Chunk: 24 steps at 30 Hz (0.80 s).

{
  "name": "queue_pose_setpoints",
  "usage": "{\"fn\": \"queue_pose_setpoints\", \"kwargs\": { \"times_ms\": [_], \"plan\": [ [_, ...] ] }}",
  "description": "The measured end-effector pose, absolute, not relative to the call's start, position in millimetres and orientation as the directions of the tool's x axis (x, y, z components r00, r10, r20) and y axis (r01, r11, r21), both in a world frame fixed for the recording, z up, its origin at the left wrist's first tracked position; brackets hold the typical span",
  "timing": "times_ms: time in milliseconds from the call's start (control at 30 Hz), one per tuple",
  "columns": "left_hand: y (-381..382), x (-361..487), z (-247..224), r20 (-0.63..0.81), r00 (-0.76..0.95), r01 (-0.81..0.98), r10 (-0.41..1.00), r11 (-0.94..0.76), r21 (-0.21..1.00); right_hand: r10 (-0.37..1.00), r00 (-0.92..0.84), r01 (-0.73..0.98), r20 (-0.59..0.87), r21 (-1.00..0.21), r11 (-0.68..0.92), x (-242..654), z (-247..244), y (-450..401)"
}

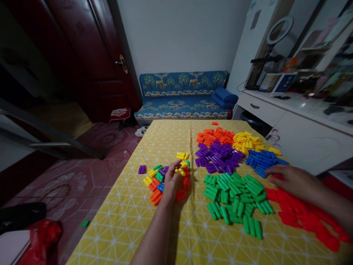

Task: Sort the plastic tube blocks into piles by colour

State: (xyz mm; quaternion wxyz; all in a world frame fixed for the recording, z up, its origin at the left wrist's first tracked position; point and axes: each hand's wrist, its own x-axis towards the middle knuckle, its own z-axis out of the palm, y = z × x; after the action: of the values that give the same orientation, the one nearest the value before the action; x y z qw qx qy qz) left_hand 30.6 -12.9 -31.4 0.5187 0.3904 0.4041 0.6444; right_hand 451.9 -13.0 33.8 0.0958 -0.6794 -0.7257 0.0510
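Note:
My left hand (pixel 171 182) is at the mixed pile in the middle of the table, its fingers closed around a yellow plastic block (pixel 181 172). Around it lie loose tube-shaped blocks in several colours, such as orange blocks (pixel 156 197), red blocks (pixel 186 182) and a purple block (pixel 142 169). On the right, my right hand (pixel 288 179) hovers over the heap of red blocks (pixel 295 208), beside the blue blocks (pixel 263 162). A red block (pixel 278 176) shows between its thumb and fingers; the grip is partly hidden.
Sorted heaps of green blocks (pixel 234 195), purple blocks (pixel 219 156), orange blocks (pixel 215 136) and yellow blocks (pixel 248 141) cover the right half of the yellow tablecloth (pixel 132 228). A blue sofa (pixel 182 103) stands beyond, and a white dresser (pixel 309 136) at right.

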Motion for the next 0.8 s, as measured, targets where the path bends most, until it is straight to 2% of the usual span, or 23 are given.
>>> {"fn": "queue_pose_setpoints", "kwargs": {
  "times_ms": [133,233,333,533,633,700,800],
  "plan": [
    [-8,31,-38,0.099,-0.080,-0.376,0.992,-0.122,0.919,0.961,-0.255,0.802,0.109,-0.531,0.273,342,41,-21],
    [-5,30,-41,0.116,-0.110,-0.373,0.987,-0.149,0.916,0.953,-0.287,0.628,0.097,-0.732,0.264,264,33,-26],
    [-5,30,-42,0.124,-0.129,-0.371,0.984,-0.164,0.914,0.959,-0.274,0.469,0.072,-0.861,0.199,212,22,-26],
    [-6,32,-39,0.099,-0.146,-0.330,0.984,-0.143,0.933,0.964,-0.248,0.376,0.095,-0.908,0.186,179,8,-19],
    [-7,33,-36,0.110,-0.145,-0.253,0.983,-0.144,0.957,0.968,-0.247,0.341,0.040,-0.932,0.126,193,4,-6],
    [-8,32,-34,0.116,-0.151,-0.204,0.982,-0.146,0.968,0.991,-0.135,0.346,0.004,-0.937,0.050,216,5,12],
    [-9,31,-32,0.121,-0.191,-0.169,0.974,-0.154,0.974,0.984,0.179,0.420,0.021,-0.906,-0.057,271,12,53]
  ]
}}
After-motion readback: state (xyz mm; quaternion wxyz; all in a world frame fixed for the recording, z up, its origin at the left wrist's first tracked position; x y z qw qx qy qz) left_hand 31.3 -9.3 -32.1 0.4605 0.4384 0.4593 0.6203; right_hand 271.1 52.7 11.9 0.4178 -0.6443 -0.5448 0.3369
